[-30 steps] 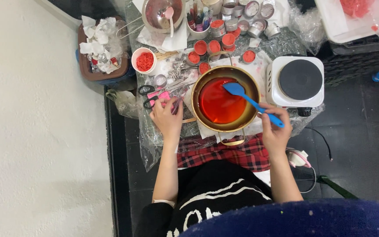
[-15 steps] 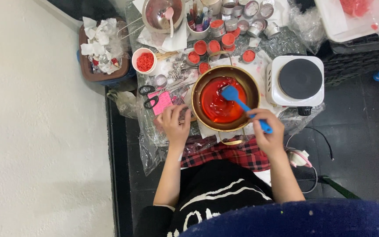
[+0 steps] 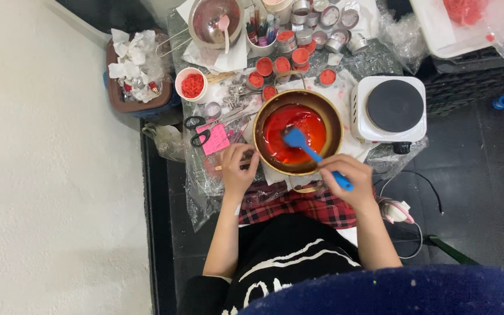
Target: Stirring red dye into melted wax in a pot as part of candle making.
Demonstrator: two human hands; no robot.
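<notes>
1. While the right hand (image 3: pixel 349 178) held the blue spatula (image 3: pixel 313 154) with its fingers closed around the handle, the flat blue end sat down in the red liquid (image 3: pixel 296 131) inside the round brown pot (image 3: pixel 297 132).
2. The left hand (image 3: pixel 238 169) rested at the pot's left edge. Its fingers were curled, but it was hard to tell if they gripped the rim or only touched it. A firm hold there would have kept the pot from sliding.
3. The stirring looked best done slowly, with the spatula kept low, so no red liquid jumped over the side.
4. The pot sat on the crowded table in front of the person, just beside the white hot plate (image 3: pixel 389 109).
5. Small tins of red stuff (image 3: pixel 283 64) stood close behind the pot, and scissors (image 3: pixel 199 129) lay near the left hand, so wide swings would have been risky.
</notes>
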